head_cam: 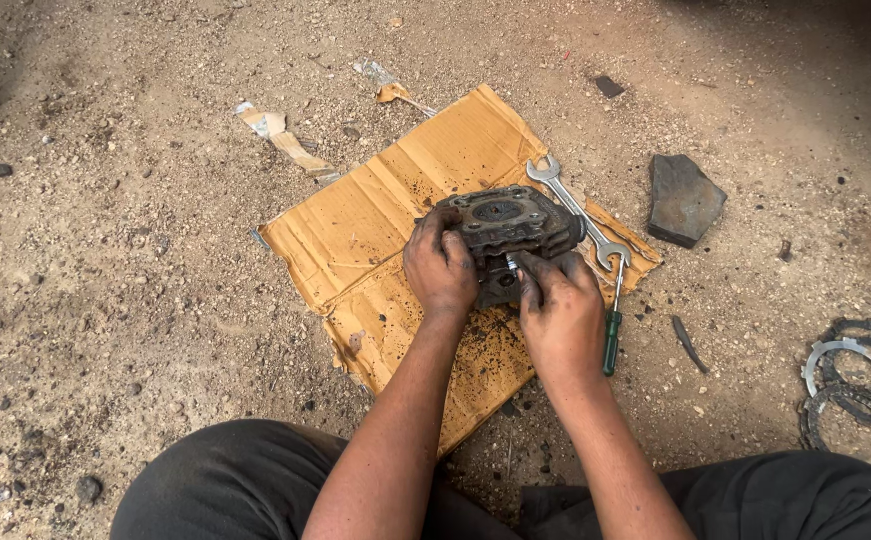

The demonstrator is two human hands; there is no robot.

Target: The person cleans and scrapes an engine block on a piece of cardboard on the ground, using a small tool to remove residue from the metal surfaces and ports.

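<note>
You are gripping the dirty metal engine part (pixel 508 228) with your left hand (pixel 440 265), closed on its near-left side. Your right hand (pixel 559 310) is pinching something small and shiny just under it, so right is nearer.

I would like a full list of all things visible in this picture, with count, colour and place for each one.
engine part: one, dark grey and greasy, on the cardboard, held by both hands
cardboard: one sheet, brown, oil-stained, on the dirt ground
wrench: one, silver, on the cardboard right of the engine part
screwdriver: one, green handle, at the cardboard's right edge
flat stone: one, dark grey, right of the cardboard
metal rings: several, grey and dark, far right
cardboard scraps: a few, brown, above the sheet
left hand: greasy, on the part's left side
right hand: greasy, at the part's lower front
</note>
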